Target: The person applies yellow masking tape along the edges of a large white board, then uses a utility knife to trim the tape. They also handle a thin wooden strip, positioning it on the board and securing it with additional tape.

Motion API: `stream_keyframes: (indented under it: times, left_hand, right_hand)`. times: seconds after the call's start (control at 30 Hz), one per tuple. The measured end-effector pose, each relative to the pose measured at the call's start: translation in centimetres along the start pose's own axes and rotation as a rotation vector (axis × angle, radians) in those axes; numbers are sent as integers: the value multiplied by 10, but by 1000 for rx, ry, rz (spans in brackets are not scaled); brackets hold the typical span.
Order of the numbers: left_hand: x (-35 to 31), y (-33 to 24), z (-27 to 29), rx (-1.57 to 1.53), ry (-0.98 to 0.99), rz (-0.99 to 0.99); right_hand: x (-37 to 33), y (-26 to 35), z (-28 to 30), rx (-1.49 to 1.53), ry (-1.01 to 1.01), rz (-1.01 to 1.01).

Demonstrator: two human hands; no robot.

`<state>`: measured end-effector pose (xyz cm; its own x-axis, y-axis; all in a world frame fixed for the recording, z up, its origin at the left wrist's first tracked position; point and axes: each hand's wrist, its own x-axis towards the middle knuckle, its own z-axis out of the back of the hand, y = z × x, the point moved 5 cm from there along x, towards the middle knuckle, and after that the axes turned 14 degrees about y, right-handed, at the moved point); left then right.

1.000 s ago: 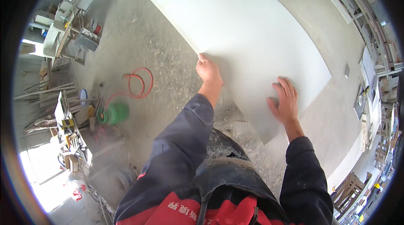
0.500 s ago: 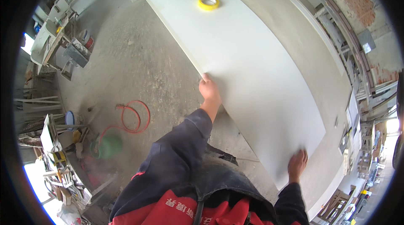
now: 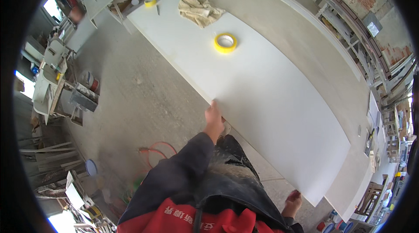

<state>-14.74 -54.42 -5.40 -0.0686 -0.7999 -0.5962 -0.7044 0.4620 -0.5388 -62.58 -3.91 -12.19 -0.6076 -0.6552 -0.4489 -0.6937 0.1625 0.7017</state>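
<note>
A long white panel (image 3: 270, 97) lies on a larger grey-beige board, slanting from the far left to the near right. My left hand (image 3: 214, 120) is closed on the panel's near long edge, thumb on top and fingers mostly hidden below. By the near right corner, my right hand (image 3: 293, 202) is at the same edge with its fingers curled against it; their tips are hard to make out. On the panel rest a roll of yellow tape (image 3: 225, 51), a crumpled beige cloth (image 3: 198, 11) and, at the far end, a second yellow tape roll (image 3: 150, 1).
The grey-beige board (image 3: 314, 28) reaches beyond the panel's far side. A red hose (image 3: 159, 148) coils on the floor at left. Farther left stand a dark box (image 3: 84, 97) and a cluttered bench (image 3: 52, 89). Buckets (image 3: 334, 225) stand at the lower right.
My right hand has gone from resting on the panel's top to its near edge by the corner. My left hand still grips the edge. The view has shifted, showing more of the far end.
</note>
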Motion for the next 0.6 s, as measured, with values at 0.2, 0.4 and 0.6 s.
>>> stream_keyframes:
  times: [0.2, 0.4, 0.6]
  left_hand:
    - [48, -84, 38, 79, 48, 34]
    - [92, -194, 70, 124, 2, -16]
    - [148, -306, 109, 181, -56, -52]
  right_hand:
    - [10, -11, -21, -6, -423, 239]
    - [36, -41, -133, -198, -381, 296]
    - [46, -79, -218, -254, -444, 261]
